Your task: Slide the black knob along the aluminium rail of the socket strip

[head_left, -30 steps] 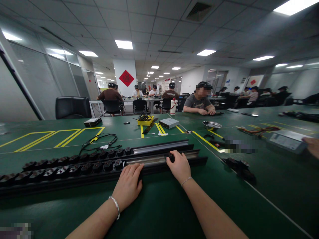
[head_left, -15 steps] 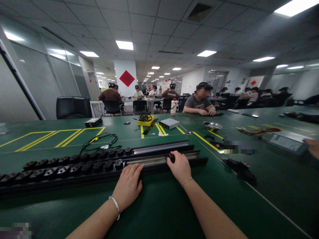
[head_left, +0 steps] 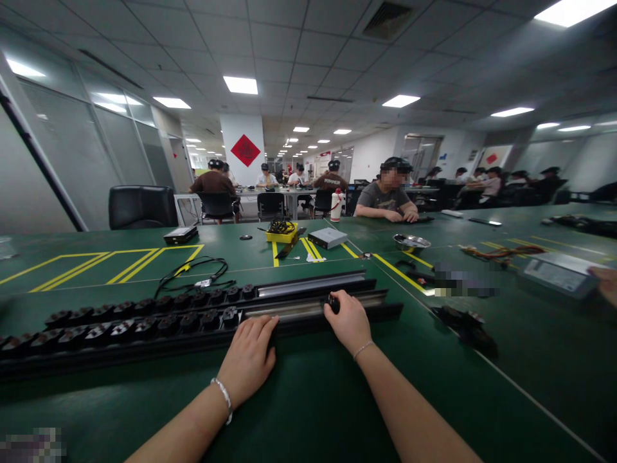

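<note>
Two long black track rails lie side by side across the table, the front rail [head_left: 299, 313] nearer me and the rear rail [head_left: 313, 287] behind it. Several black socket modules [head_left: 168, 325] sit in a row along the left part of each; the right parts show a bare metallic channel. My left hand [head_left: 248, 354] rests on the near edge of the front rail, fingers stretched, beside the last module. Pinched in the fingers of my right hand [head_left: 351, 321] is a small black socket module [head_left: 331, 302], at the channel's right part. My fingers partly cover it.
Behind the rails lie a black cable [head_left: 219, 270], a yellow box [head_left: 282, 233], a grey drive [head_left: 328, 238] and a metal bowl [head_left: 411, 243]. At right are a power supply [head_left: 559, 273] and dark parts [head_left: 465, 325]. Across the table sits a person [head_left: 388, 196]; another person's hand [head_left: 605, 281] shows at the right edge.
Almost nothing differs. My right hand, with the socket module, is very slightly further right; my left hand stays in place.
</note>
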Tool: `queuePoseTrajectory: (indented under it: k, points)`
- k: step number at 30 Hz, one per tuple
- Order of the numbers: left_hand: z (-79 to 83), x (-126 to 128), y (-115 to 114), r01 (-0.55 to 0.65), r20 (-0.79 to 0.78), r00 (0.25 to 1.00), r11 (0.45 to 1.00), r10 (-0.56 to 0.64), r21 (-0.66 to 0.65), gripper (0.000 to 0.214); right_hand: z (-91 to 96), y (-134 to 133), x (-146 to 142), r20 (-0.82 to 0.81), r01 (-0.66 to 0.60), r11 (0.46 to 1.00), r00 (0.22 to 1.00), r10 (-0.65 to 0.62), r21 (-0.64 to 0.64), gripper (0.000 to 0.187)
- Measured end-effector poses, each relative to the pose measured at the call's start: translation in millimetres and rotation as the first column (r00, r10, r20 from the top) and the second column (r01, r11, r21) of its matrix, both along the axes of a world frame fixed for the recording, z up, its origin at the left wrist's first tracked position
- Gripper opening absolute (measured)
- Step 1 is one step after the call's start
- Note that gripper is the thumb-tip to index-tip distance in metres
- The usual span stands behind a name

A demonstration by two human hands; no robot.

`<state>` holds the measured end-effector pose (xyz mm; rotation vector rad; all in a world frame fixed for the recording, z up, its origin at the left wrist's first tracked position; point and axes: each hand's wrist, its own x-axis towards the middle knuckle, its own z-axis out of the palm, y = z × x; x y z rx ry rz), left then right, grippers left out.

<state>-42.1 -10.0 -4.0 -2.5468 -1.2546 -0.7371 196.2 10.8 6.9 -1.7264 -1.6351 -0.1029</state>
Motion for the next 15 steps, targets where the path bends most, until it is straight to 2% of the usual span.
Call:
queuePoseTrajectory:
  k: [15]
  points:
    - [-2.2,-0.5,1.7,0.002,0.017,1.0,1.0,-0.003,0.017,0.048,2.6,-0.4,2.9,-0.013,-0.012,1.0,1.0,0.012,-0.023,0.025]
